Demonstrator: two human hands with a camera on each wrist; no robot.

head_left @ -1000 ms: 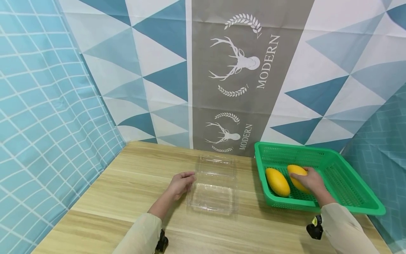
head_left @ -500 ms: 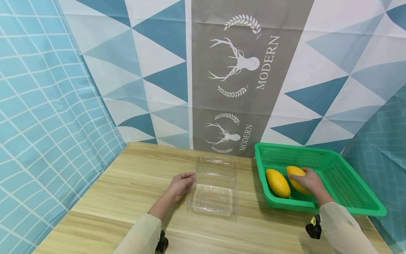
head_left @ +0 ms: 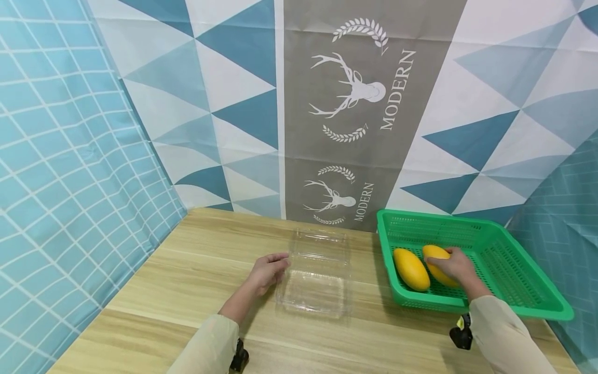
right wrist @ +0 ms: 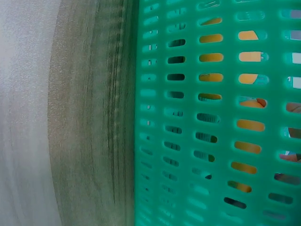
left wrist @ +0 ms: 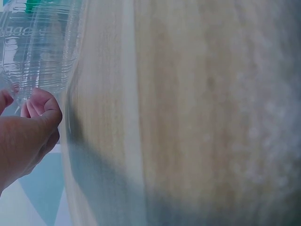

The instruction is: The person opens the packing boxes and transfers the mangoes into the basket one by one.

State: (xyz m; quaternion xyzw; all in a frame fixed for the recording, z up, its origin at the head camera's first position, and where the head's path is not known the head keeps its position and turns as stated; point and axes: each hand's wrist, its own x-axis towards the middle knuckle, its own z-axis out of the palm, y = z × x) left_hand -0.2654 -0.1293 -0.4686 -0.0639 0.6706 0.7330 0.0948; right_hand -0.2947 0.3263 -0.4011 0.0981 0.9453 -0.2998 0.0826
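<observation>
A clear plastic clamshell container (head_left: 314, 293) lies with its lid unfolded on the wooden table, in the middle of the head view. My left hand (head_left: 266, 272) pinches its left edge near the hinge; the left wrist view has the thumb and fingertips (left wrist: 41, 100) at the container's corner (left wrist: 40, 52). On the right, my right hand (head_left: 460, 267) grips a yellow mango (head_left: 434, 253) inside the green basket, thumb on the near side and fingers over its far side. A second mango (head_left: 411, 270) lies just left of it. Through the right wrist view, the basket wall (right wrist: 190, 123) mostly hides hand and fruit.
The green slotted basket (head_left: 553, 307) stands at the table's right side, its back rim against the patterned backdrop (head_left: 247, 124). A blue checked cloth (head_left: 60, 171) borders the wooden table (head_left: 187, 291) on the left.
</observation>
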